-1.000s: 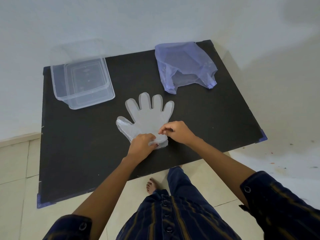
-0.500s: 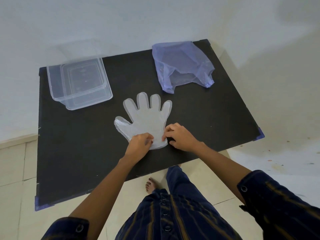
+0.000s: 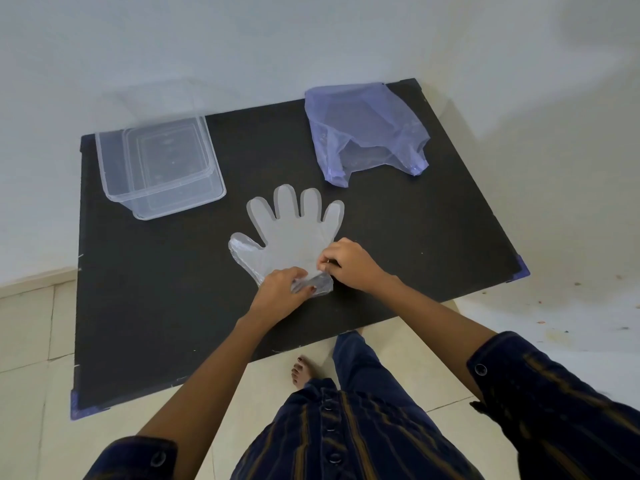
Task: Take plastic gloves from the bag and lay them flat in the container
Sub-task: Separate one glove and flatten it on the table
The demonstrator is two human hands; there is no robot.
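Observation:
A clear plastic glove (image 3: 291,233) lies spread on the black table (image 3: 433,244), fingers pointing away from me. My left hand (image 3: 282,294) pinches its crumpled cuff at the near edge. My right hand (image 3: 348,265) pinches the cuff's right side, thumb and fingers closed on the film. A clear rectangular container (image 3: 114,174) sits at the table's far left, nothing visible inside it. A crumpled pale purple plastic bag (image 3: 367,129) lies at the far right, mouth toward me.
The table stands against a white wall, on a tiled floor. Bare black tabletop shows left of my hands and to the right of the glove. My foot and striped clothing fill the bottom of the view.
Both hands stayed at the glove's cuff. The cuff is now bunched and lifted a little between my fingers, where half a second ago it lay pressed flat.

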